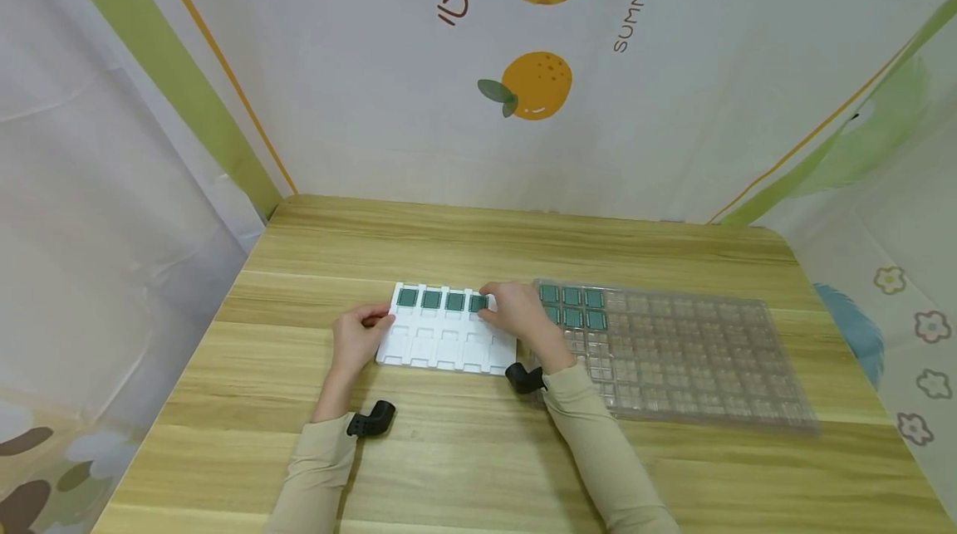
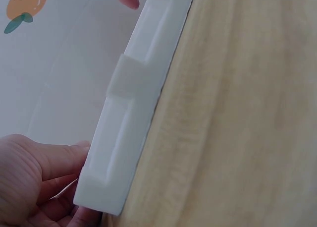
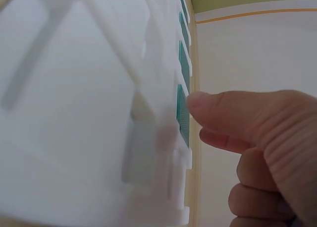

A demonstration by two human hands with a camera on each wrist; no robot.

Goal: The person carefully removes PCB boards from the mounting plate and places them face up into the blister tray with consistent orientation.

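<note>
A white plastic tray (image 1: 426,345) with two rows of pockets lies at the table's middle. My left hand (image 1: 357,341) holds its left end, thumb at the edge and fingers curled beside it; the left wrist view shows the tray's side wall (image 2: 119,133). Several thin green chips, perhaps small circuit boards, sit in the far row. At the fourth chip (image 3: 183,115), my right hand (image 1: 519,316) has thumb and index finger at opposite edges, pinching it at its pocket. The near row's pockets hold nothing.
Right of the white tray lies a large clear plastic tray (image 1: 695,351) with many compartments; several green chips (image 1: 572,318) fill its far left corner. Both trays rest on a wooden table (image 1: 449,451). A printed curtain (image 1: 374,102) hangs behind the far edge.
</note>
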